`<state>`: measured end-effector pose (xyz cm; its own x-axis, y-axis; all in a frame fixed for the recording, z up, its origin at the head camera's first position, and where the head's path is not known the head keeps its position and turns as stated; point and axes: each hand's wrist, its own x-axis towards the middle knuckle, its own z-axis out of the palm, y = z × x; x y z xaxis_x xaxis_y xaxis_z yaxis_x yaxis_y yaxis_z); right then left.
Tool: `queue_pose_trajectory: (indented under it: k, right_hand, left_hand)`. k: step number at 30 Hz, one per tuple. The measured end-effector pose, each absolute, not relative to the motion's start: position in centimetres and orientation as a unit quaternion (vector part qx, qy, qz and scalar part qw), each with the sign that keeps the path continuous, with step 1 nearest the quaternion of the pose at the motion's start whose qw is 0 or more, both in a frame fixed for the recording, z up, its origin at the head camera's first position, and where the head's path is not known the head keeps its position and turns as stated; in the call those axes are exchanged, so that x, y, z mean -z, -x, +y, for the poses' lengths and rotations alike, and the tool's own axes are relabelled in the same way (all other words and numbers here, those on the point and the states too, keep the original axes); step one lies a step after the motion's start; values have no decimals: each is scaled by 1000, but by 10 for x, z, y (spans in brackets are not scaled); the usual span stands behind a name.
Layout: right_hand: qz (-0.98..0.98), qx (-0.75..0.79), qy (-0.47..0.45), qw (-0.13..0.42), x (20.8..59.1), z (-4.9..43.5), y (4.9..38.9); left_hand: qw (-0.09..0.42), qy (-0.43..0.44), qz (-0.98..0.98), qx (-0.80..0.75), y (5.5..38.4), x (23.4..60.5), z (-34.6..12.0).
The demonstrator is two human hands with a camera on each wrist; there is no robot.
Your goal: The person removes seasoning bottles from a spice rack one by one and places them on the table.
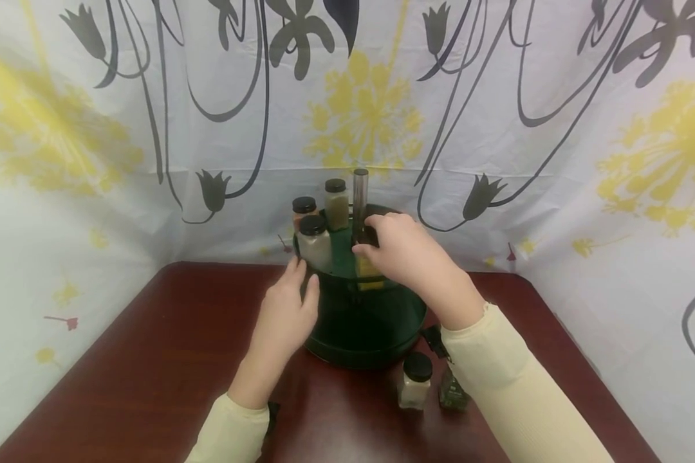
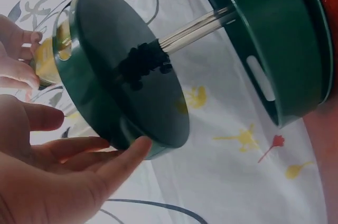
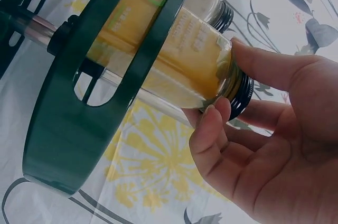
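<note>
A green two-tier round rack [image 1: 359,354] with a metal centre post [image 1: 361,193] stands on the table. My right hand [image 1: 405,251] grips a jar of yellow powder [image 3: 193,60] near its black lid; the jar's lower part is inside the upper tier [image 3: 58,129]. With fingers nearly straight, my left hand [image 1: 284,308] touches the upper tier's rim from the left, as the left wrist view shows. Also on that tier, beside the left fingertips, are a pale jar [image 1: 315,247], a jar with orange contents [image 1: 304,217] and a tan jar [image 1: 337,209], all black-lidded.
In front of the rack, to the right, a jar of pale contents [image 1: 414,389] and a jar of dark green flakes [image 1: 453,392] stand on the dark red table [image 1: 121,360]. The right sleeve partly covers the green one. Patterned cloth [image 1: 498,148] hangs behind and at both sides.
</note>
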<state>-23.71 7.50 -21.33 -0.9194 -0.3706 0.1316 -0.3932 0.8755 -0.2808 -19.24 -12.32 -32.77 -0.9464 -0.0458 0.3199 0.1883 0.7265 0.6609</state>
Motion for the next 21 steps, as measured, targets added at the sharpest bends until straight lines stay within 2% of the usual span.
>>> queue_pose_trajectory:
  k: [7, 21]
  right_hand:
    - [-964, -169, -200, 39, 215, 77, 240]
    - [-957, -209, -188, 69, 205, 85, 238]
  left_hand:
    - [133, 59, -913, 381, 196, 332, -128]
    - [144, 65, -919, 361, 196, 332, -127]
